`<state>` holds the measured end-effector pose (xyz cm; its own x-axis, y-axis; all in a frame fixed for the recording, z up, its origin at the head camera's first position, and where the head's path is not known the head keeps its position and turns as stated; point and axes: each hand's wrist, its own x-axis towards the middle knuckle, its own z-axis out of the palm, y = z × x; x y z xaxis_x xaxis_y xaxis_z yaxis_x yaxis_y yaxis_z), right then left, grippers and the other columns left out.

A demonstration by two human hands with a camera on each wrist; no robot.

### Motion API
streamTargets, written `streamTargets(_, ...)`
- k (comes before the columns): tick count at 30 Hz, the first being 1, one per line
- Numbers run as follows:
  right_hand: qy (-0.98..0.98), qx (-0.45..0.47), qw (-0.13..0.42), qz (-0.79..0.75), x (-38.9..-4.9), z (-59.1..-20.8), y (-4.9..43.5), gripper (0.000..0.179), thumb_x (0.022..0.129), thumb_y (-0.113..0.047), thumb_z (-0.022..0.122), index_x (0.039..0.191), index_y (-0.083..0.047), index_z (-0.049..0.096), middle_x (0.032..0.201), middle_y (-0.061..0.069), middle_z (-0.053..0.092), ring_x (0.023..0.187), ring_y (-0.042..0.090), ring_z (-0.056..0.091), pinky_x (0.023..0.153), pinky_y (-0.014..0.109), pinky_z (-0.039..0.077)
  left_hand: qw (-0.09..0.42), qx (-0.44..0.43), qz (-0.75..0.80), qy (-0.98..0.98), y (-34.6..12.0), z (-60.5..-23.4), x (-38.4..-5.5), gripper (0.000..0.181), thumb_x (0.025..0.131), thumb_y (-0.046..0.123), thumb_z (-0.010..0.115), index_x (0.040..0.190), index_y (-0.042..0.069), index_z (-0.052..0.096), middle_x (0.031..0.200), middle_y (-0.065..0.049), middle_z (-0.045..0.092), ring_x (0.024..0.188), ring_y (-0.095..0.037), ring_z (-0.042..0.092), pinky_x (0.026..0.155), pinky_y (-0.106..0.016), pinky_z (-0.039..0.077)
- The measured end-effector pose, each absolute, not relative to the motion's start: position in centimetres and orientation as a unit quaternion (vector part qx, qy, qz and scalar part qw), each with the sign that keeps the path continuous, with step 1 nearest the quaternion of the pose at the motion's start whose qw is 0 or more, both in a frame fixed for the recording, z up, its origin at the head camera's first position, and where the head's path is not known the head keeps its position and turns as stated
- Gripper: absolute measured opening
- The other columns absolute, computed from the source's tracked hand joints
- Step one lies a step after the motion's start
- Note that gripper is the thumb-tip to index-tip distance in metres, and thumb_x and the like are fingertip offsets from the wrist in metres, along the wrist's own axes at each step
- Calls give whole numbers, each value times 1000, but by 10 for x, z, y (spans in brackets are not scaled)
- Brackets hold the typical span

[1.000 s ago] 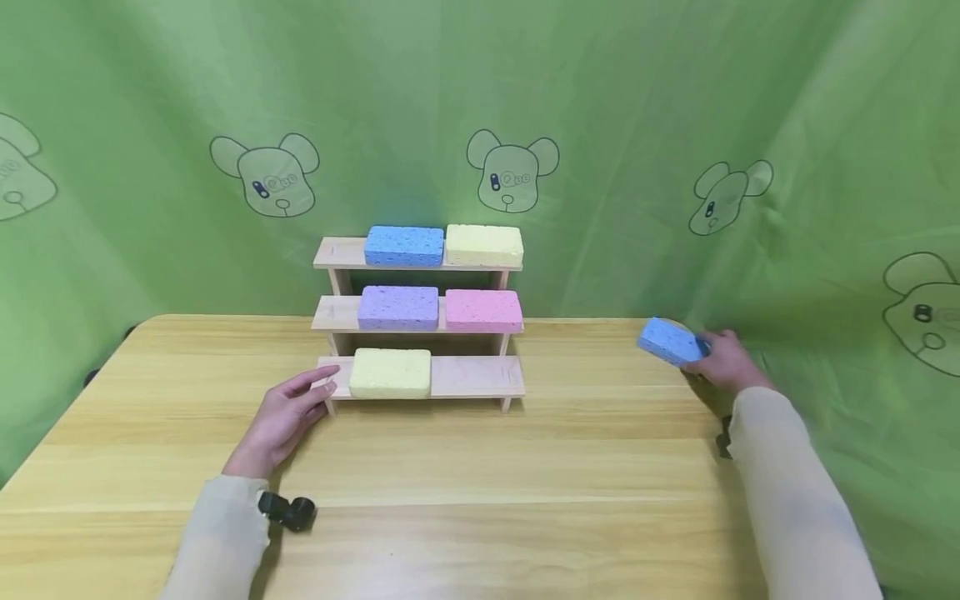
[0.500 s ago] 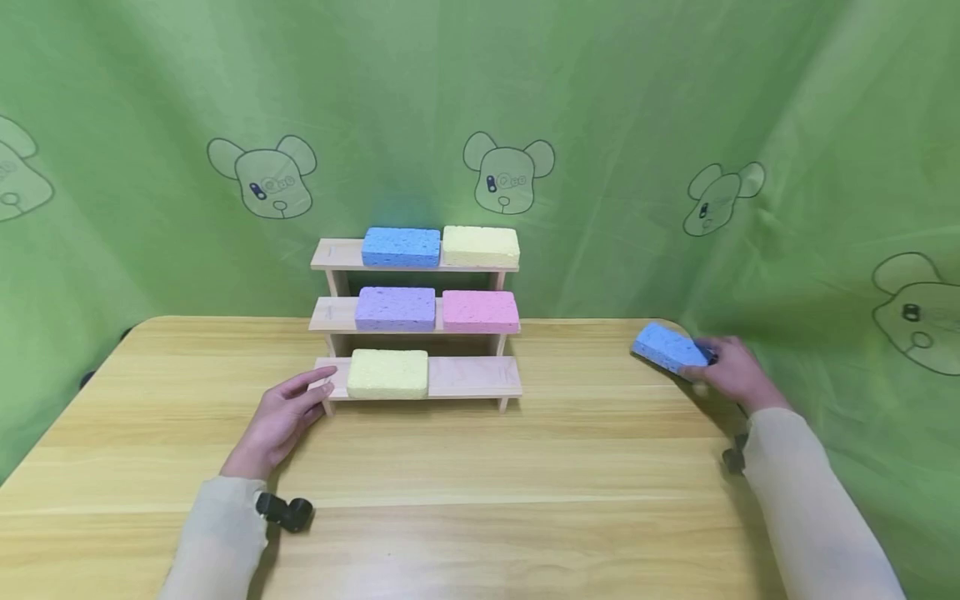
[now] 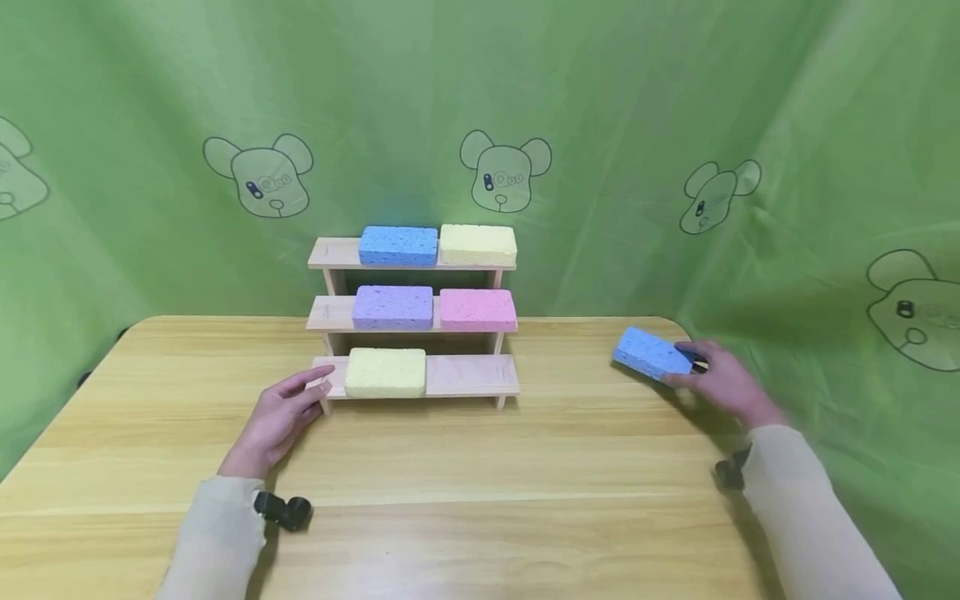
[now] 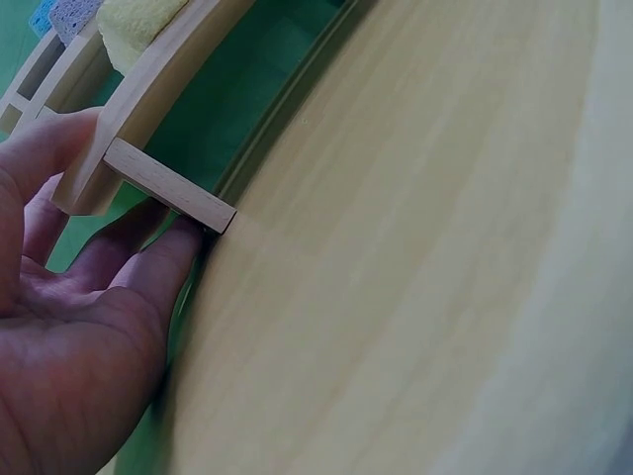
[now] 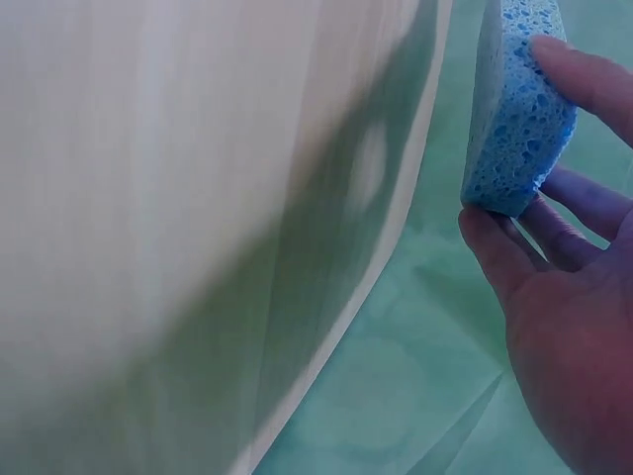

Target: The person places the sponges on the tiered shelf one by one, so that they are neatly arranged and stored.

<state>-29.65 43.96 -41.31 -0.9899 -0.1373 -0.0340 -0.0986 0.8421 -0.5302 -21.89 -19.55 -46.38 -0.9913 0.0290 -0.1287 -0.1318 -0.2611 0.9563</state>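
My right hand [image 3: 723,379] pinches a blue sponge [image 3: 651,353] by its right end, above the table's right side; pores show on the same blue sponge [image 5: 524,109] in the right wrist view. On the left, my left hand [image 3: 281,417] grips the left end of the lowest step of a wooden three-step rack [image 3: 472,375], fingers above and below the board in the left wrist view. A pale yellow sponge [image 3: 386,372] lies on that step. The middle step bears a purple sponge [image 3: 393,307] and a pink sponge [image 3: 477,309]. On top are another blue sponge [image 3: 398,246] and another yellow sponge [image 3: 478,244].
The rack stands at the back of a wooden table [image 3: 480,483]. Behind and to the right hangs a green curtain [image 3: 600,108] printed with bear heads. The table's right edge runs close under my right hand.
My right hand has carried the blue sponge a little left and toward me. My left hand keeps its place at the rack, and the sponges on the rack stay put.
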Motion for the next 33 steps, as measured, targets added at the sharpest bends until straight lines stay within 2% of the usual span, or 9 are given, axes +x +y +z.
streamTargets(6, 951, -85, 18, -298, -287, -411, 428, 88, 81, -39, 80, 146, 4, 40, 145, 36, 31, 124, 56, 34, 99, 74, 28, 52, -46, 788, 611, -196, -464, -219, 37, 95, 5, 64, 132, 4, 61, 154, -17, 28, 109, -8, 57, 105, -33, 44)
streamTargets(15, 947, -121, 2, -298, -276, -407, 409, 84, 80, -42, 81, 143, 1, 45, 142, 28, 39, 125, 52, 36, 100, 73, 29, 53, -44, 785, 616, -196, -464, -218, 41, 95, 6, 64, 135, 0, 56, 155, -17, 27, 111, -8, 56, 106, -32, 43)
streamTargets(19, 941, -134, 1, -312, -273, -406, 400, 82, 81, -42, 80, 142, 0, 47, 142, 24, 41, 125, 49, 39, 101, 69, 32, 54, -44, 782, 619, -196, -463, -218, 41, 96, 7, 64, 136, 1, 56, 156, -16, 26, 111, -8, 56, 105, -32, 43)
streamTargets(26, 919, -156, 0, -363, -268, -408, 383, 76, 80, -32, 83, 138, 3, 49, 137, 23, 44, 124, 45, 43, 105, 61, 37, 56, -45, 780, 622, -196, -462, -218, 43, 96, 8, 65, 136, 1, 55, 156, -15, 26, 111, -8, 55, 105, -31, 43)
streamTargets(33, 909, -175, -5, -378, -265, -410, 370, 71, 81, -29, 83, 137, 2, 52, 136, 18, 46, 126, 40, 43, 107, 56, 37, 56, -47, 777, 625, -196, -461, -218, 45, 95, 10, 66, 137, 1, 54, 157, -15, 24, 112, -8, 54, 106, -32, 42)
